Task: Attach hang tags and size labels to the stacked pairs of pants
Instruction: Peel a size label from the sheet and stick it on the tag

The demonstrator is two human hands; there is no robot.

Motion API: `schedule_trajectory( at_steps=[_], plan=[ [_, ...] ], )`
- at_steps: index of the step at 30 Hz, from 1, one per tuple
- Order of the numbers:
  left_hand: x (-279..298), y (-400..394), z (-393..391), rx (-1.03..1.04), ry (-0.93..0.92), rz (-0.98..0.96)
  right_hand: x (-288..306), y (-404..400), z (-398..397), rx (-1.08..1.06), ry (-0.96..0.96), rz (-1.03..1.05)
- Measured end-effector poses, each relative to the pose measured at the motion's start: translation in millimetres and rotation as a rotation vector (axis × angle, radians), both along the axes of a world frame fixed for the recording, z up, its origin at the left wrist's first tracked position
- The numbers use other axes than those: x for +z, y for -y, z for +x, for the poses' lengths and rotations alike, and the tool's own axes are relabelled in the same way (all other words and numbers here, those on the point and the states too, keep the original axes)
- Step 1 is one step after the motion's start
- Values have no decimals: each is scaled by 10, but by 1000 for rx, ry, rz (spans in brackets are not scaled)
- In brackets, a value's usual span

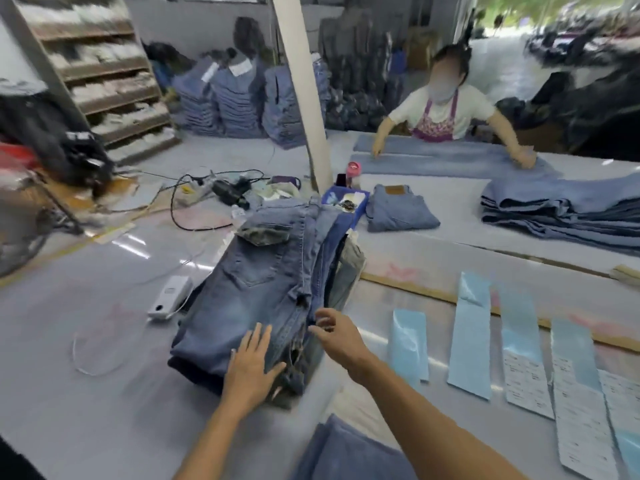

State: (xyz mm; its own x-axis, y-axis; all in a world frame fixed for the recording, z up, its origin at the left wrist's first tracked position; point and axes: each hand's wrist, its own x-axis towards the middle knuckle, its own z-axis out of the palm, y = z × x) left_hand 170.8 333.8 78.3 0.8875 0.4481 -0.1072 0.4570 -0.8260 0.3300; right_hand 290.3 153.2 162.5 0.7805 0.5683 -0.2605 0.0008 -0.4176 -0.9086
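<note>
A stack of jeans (263, 289) lay mid-desk (69, 341), with no tag visibly attached; tagging seemed barely begun. The left hand (251, 362) was pressed flat on it, fingers spread; the right hand (337, 332) hovered loosely curled, holding nothing. Five label sheets (471, 344) were laid out to the right.

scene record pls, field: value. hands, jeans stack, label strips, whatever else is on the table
left hand: flat on top of the jeans stack, fingers straight
right hand: at the stack's right edge, fingers loosely curled; whether it touches is unclear
jeans stack: folded denim pile, centre of table
label strips: blue strips laid side by side right of the stack, some showing printed white labels
blue bin: behind the stack
folded jeans: single pair, right of the bin
</note>
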Motion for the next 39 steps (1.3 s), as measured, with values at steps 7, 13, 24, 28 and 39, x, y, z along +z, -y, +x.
schedule_trajectory(
  at_steps=[7, 13, 24, 28, 39],
  plan=[
    [490, -135, -51, 164, 86, 11, -292, -322, -114, 87, -374, -113],
    [617, 338, -185, 245, 398, -111, -265, -664, -272, -46, -776, 299],
    [383, 35, -314, 1093, 873, -1646, -229, -837, -457, -171, -760, 339],
    [734, -102, -27, 1220, 982, -1352, 17, -729, -435, -141, -848, 505],
    [2933, 525, -224, 398, 1219, -1237, 487, -307, 368, -395, -1004, 1185]
  ],
)
